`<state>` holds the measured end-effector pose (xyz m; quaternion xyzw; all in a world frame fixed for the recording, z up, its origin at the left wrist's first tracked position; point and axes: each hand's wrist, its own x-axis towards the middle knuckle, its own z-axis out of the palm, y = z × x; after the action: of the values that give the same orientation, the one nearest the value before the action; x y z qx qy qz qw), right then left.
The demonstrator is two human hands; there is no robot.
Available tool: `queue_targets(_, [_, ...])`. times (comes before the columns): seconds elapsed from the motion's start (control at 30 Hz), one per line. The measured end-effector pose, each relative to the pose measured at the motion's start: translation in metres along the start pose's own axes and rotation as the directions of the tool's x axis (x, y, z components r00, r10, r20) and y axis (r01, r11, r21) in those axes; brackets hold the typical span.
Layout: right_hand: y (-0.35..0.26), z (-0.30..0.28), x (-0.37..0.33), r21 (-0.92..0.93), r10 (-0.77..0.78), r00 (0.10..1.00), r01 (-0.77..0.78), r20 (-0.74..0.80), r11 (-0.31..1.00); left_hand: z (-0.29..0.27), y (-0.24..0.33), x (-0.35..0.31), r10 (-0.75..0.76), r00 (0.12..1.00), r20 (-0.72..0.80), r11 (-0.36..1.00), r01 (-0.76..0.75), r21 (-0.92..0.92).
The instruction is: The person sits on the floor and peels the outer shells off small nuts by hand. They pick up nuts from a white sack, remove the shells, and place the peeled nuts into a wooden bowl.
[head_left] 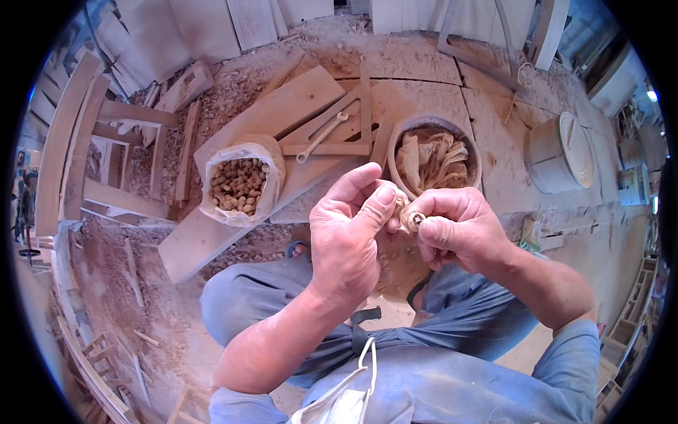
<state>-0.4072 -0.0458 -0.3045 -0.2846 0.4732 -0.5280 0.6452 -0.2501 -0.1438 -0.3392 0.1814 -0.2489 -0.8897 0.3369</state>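
My left hand (353, 230) and my right hand (459, 230) meet in front of my lap, fingertips nearly touching. Between them is a small tan nut (415, 220), which looks like a peanut with its shell cracked and a dark spot showing. My right thumb and forefinger pinch it; the left fingertips press at its other side, partly hidden by the thumb. Left of my hands, a white bag (277, 177) with rolled edges holds many similar brown unshelled nuts (239, 185). Just beyond my hands stands a round tub (474, 152) with a crumpled tan bag or cloth (432, 157) inside.
A wrench (321, 138) lies on a triangular wooden frame (364, 113), near long boards (300, 102). Wooden chair parts (127, 152) stand at the left. A pale rolled strip (561, 152) sits at the right. Sawdust and shavings (169, 318) cover the floor.
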Motion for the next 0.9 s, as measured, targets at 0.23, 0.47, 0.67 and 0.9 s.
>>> queue_targets(0.23, [0.005,0.0,0.0,0.024,-0.063,0.998,0.063,-0.011,0.998,0.018,0.004,-0.01,-0.17,0.983,-0.071,0.985,0.171,0.023])
queue_targets(0.47, [0.009,0.003,0.004,-0.105,-0.11,0.993,0.104,-0.049,0.989,-0.001,-0.002,-0.01,-0.182,0.983,0.033,0.96,0.171,0.222])
queue_targets(0.67, [0.008,0.0,0.005,0.027,-0.065,0.993,0.068,-0.098,0.997,0.002,-0.011,-0.013,-0.089,0.996,0.016,0.961,0.082,0.265])
queue_targets(0.9, [0.007,0.002,0.009,-0.642,-0.438,0.898,0.32,-0.027,0.696,0.006,-0.009,-0.01,-0.131,0.991,-0.035,0.938,0.136,0.318])
